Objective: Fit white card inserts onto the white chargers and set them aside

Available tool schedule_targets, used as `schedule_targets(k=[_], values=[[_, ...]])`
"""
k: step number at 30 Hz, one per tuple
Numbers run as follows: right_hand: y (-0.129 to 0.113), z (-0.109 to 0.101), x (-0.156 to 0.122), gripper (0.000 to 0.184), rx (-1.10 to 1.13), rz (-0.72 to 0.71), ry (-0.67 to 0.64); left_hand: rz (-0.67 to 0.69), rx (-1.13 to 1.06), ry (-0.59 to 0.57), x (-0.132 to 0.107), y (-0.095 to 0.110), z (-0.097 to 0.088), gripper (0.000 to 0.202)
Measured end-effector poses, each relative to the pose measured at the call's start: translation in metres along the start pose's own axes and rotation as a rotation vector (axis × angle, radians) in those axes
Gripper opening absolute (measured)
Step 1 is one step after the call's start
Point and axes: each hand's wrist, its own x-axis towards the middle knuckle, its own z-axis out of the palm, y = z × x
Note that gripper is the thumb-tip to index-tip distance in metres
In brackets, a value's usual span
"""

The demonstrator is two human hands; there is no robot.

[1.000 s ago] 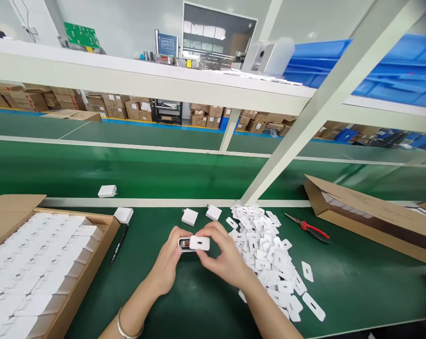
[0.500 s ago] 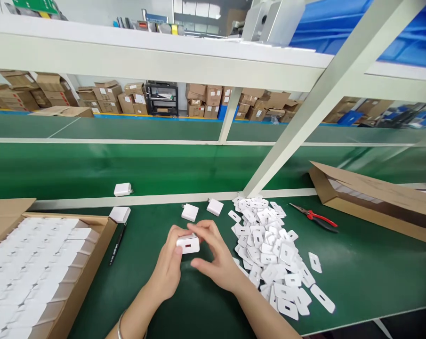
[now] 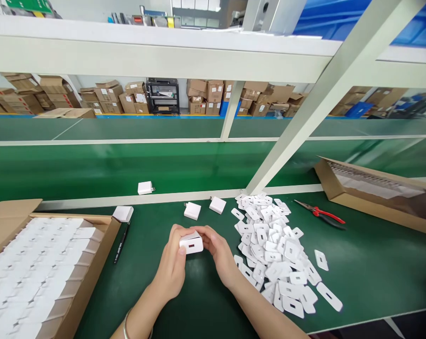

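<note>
My left hand (image 3: 173,263) is closed around a white USB charger (image 3: 191,244), whose port end faces me. On the charger's right side, the fingertips of my right hand (image 3: 218,256) press at its back corner. A thin white flap or piece tilts up along the charger's top; how it is attached I cannot tell. Beyond my hands, two more white chargers, a left one (image 3: 192,211) and a right one (image 3: 217,205), lie with their prongs showing. A heap of white slotted plates (image 3: 281,254) spreads to the right of my right hand.
At left stands a cardboard box (image 3: 89,282) of white pieces, beside a white block (image 3: 123,213) and a black pen (image 3: 122,242). Red-handled pliers (image 3: 320,214) and a long carton (image 3: 378,207) lie right. Another charger (image 3: 145,188) sits on the green belt (image 3: 75,169) behind a slanted post (image 3: 304,122).
My right hand has closed in from a spread pose, bringing its fingers against the charger. The charger on the belt has shifted right. My view has moved slightly.
</note>
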Motion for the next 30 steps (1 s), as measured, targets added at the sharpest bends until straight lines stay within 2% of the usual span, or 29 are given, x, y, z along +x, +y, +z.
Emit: schedule_targets(k=[2, 7, 11, 14, 16, 18, 19, 21, 22, 23, 24, 26, 28, 30], values=[[0.001, -0.001, -0.001, 0.05, -0.037, -0.031, -0.011, -0.004, 0.001, -0.006, -0.001, 0.001, 0.0, 0.041], [-0.001, 0.002, -0.002, 0.038, -0.138, -0.042, 0.013, -0.005, 0.022, -0.014, 0.001, 0.001, -0.001, 0.041], [-0.003, 0.004, -0.003, 0.043, -0.13, -0.058, 0.012, -0.03, 0.032, -0.014, -0.002, 0.0, 0.001, 0.042], [0.002, 0.004, -0.002, 0.034, -0.084, -0.047, 0.017, -0.051, 0.01, -0.02, -0.004, 0.002, 0.0, 0.049], [0.009, 0.003, 0.001, 0.032, -0.022, -0.029, 0.059, -0.048, 0.04, -0.043, 0.003, 0.003, -0.005, 0.058], [0.016, 0.002, 0.005, 0.035, 0.031, -0.01, 0.115, -0.039, 0.174, -0.016, 0.022, 0.001, -0.013, 0.06], [0.019, 0.001, 0.006, 0.037, 0.042, -0.003, 0.143, -0.039, 0.282, 0.033, 0.038, -0.002, -0.017, 0.057], [0.022, -0.001, 0.008, 0.039, 0.034, -0.003, 0.18, -0.066, 0.583, 0.167, 0.077, -0.014, -0.028, 0.048], [0.022, -0.002, 0.008, 0.039, 0.023, -0.011, 0.187, -0.069, 0.731, 0.221, 0.099, -0.022, -0.033, 0.052], [0.021, -0.003, 0.008, 0.038, 0.014, -0.023, 0.19, -0.076, 0.85, 0.219, 0.121, -0.031, -0.038, 0.057], [0.02, -0.003, 0.008, 0.038, 0.009, -0.036, 0.19, -0.094, 0.932, 0.161, 0.141, -0.041, -0.042, 0.06], [0.018, -0.004, 0.007, 0.038, 0.012, -0.059, 0.192, -0.116, 0.974, -0.011, 0.171, -0.059, -0.05, 0.055], [0.016, -0.005, 0.008, 0.038, 0.017, -0.075, 0.202, -0.106, 0.962, -0.085, 0.185, -0.072, -0.056, 0.047], [0.015, -0.006, 0.009, 0.039, 0.014, -0.077, 0.218, -0.09, 0.955, -0.069, 0.181, -0.081, -0.058, 0.043]])
